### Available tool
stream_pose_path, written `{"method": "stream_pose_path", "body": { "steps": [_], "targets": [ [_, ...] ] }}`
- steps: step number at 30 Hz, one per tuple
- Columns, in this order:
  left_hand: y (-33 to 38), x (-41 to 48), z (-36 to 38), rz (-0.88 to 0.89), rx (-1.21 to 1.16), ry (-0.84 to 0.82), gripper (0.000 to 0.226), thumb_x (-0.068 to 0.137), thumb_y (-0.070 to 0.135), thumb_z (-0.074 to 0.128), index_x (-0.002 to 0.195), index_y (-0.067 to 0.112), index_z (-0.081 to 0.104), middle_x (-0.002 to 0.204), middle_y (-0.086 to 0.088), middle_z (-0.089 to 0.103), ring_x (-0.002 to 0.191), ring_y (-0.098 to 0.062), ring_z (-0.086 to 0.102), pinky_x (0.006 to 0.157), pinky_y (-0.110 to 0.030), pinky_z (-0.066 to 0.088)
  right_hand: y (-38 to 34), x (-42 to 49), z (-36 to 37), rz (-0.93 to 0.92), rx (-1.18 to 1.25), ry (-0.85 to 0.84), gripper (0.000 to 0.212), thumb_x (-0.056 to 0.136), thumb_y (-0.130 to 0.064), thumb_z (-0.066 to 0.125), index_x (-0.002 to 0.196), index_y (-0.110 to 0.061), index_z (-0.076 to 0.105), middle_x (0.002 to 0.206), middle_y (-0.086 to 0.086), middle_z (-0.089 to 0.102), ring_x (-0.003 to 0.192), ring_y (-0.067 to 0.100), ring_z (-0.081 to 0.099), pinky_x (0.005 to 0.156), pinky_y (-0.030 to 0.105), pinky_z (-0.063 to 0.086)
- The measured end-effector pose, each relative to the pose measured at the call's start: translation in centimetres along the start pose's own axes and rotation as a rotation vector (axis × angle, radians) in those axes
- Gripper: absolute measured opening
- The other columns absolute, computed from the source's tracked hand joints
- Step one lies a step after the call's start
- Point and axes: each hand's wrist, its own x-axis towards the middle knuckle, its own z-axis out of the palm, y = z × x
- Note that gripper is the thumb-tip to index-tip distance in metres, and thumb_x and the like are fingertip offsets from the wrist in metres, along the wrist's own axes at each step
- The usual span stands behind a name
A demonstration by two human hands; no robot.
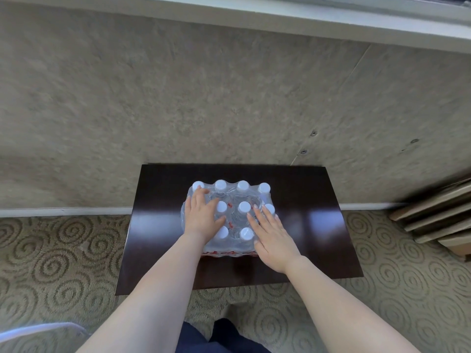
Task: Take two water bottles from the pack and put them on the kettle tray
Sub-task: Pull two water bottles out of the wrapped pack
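Note:
A shrink-wrapped pack of water bottles (235, 200) with white caps stands on a small dark wooden table (305, 215). My left hand (201, 215) lies flat on the pack's left side, fingers spread over the caps and the wrap. Over on the pack's right side, my right hand (272, 238) also rests flat, its fingertips near the middle caps. Neither hand holds a bottle. Red lettering shows on the pack's near face. No kettle tray is in view.
The table stands against a beige textured wall (204, 98) with a white baseboard. Patterned carpet (63, 263) surrounds it. Wooden slats or furniture (438, 212) sit at the right. A pale curved object (38, 329) shows at the bottom left.

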Motion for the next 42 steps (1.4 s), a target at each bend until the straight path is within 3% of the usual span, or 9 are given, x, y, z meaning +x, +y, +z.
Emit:
{"method": "stream_pose_path", "body": {
  "steps": [5, 12, 16, 21, 26, 32, 34, 37, 42],
  "targets": [
    [0.3, 1.1, 0.2, -0.041, 0.022, -0.003, 0.031, 0.077, 0.040, 0.069, 0.099, 0.018, 0.066, 0.140, -0.006, 0.027, 0.136, -0.025, 0.020, 0.115, -0.038, 0.016, 0.1, 0.1, 0.0, 0.003, 0.015, -0.006, 0.069, 0.095, -0.023, 0.033, 0.153, -0.025, -0.003, 0.163, -0.004, -0.014, 0.140, 0.010, -0.031, 0.118, 0.035, -0.012],
    [0.3, 0.9, 0.2, 0.010, 0.157, -0.084, 0.039, 0.085, 0.041, 0.061, 0.115, 0.016, 0.060, 0.148, -0.004, 0.027, 0.145, -0.027, 0.006, 0.116, -0.046, 0.011, 0.4, 0.1, 0.0, -0.004, 0.056, -0.038, 0.072, 0.093, -0.025, 0.036, 0.153, -0.029, -0.003, 0.163, -0.006, -0.015, 0.141, 0.010, -0.030, 0.120, 0.037, -0.010],
    [0.2, 0.5, -0.5, 0.087, 0.221, -0.035, 0.042, 0.087, 0.045, 0.056, 0.117, 0.016, 0.057, 0.142, 0.002, 0.040, 0.137, -0.014, 0.028, 0.110, -0.045, 0.015, 1.0, 0.1, 0.0, -0.016, 0.042, -0.060, 0.073, 0.092, -0.031, 0.037, 0.152, -0.031, -0.004, 0.158, -0.012, -0.021, 0.140, 0.009, -0.032, 0.121, 0.039, -0.009],
    [-0.2, 0.5, -2.9, 0.112, -0.049, -0.055, 0.042, 0.089, 0.048, 0.053, 0.117, 0.016, 0.052, 0.112, 0.004, 0.064, 0.111, -0.021, 0.056, 0.104, -0.040, 0.029, 1.4, 0.1, -0.1, -0.030, 0.033, -0.067, 0.073, 0.091, -0.041, 0.036, 0.151, -0.036, -0.005, 0.154, -0.017, -0.024, 0.141, 0.006, -0.030, 0.120, 0.042, -0.009],
    [0.5, 1.3, -6.3, 0.131, -0.343, -0.155, 0.041, 0.089, 0.045, 0.055, 0.120, 0.020, 0.044, 0.104, 0.003, 0.059, 0.093, -0.022, 0.061, 0.078, -0.035, 0.049, 1.6, -0.1, -0.5, -0.039, 0.004, -0.081, 0.073, 0.091, -0.045, 0.037, 0.152, -0.037, -0.003, 0.161, -0.013, -0.018, 0.143, 0.007, -0.027, 0.122, 0.045, -0.006],
    [0.7, 4.0, -9.5, 0.135, -0.584, -0.116, 0.025, 0.089, 0.038, 0.060, 0.107, 0.024, 0.050, 0.101, 0.007, 0.061, 0.100, -0.015, 0.060, 0.084, -0.026, 0.050, 1.5, -0.1, -1.1, -0.043, -0.008, -0.086, 0.070, 0.092, -0.052, 0.032, 0.152, -0.037, -0.002, 0.161, -0.013, -0.015, 0.148, 0.010, -0.020, 0.122, 0.043, -0.006],
    [1.0, 4.6, -9.7, 0.117, -0.634, -0.094, 0.022, 0.089, 0.040, 0.058, 0.105, 0.026, 0.051, 0.100, 0.010, 0.062, 0.098, -0.013, 0.060, 0.078, -0.020, 0.048, 1.6, -0.1, -1.4, -0.054, -0.012, -0.072, 0.067, 0.092, -0.055, 0.027, 0.152, -0.036, 0.003, 0.163, -0.011, -0.008, 0.149, 0.010, -0.015, 0.122, 0.042, -0.006],
    [1.6, 5.4, -9.3, 0.081, -0.745, -0.136, 0.025, 0.088, 0.044, 0.058, 0.106, 0.027, 0.053, 0.112, -0.002, 0.065, 0.106, -0.017, 0.061, 0.090, -0.031, 0.049, 2.0, 0.1, -2.7, -0.121, -0.117, -0.015, 0.060, 0.094, -0.054, 0.023, 0.151, -0.033, 0.020, 0.163, -0.006, 0.018, 0.151, 0.014, 0.008, 0.121, 0.041, 0.004],
    [2.1, 5.8, -8.7, 0.029, -0.848, -0.147, 0.032, 0.085, 0.049, 0.060, 0.110, 0.030, 0.055, 0.105, 0.004, 0.064, 0.103, -0.012, 0.060, 0.090, -0.030, 0.047, 1.4, 3.1, -6.5, -0.185, -0.147, 0.198, 0.044, 0.097, -0.039, 0.034, 0.138, -0.027, 0.045, 0.144, -0.004, 0.049, 0.130, 0.017, 0.046, 0.109, 0.039, 0.027]
  ]
}}
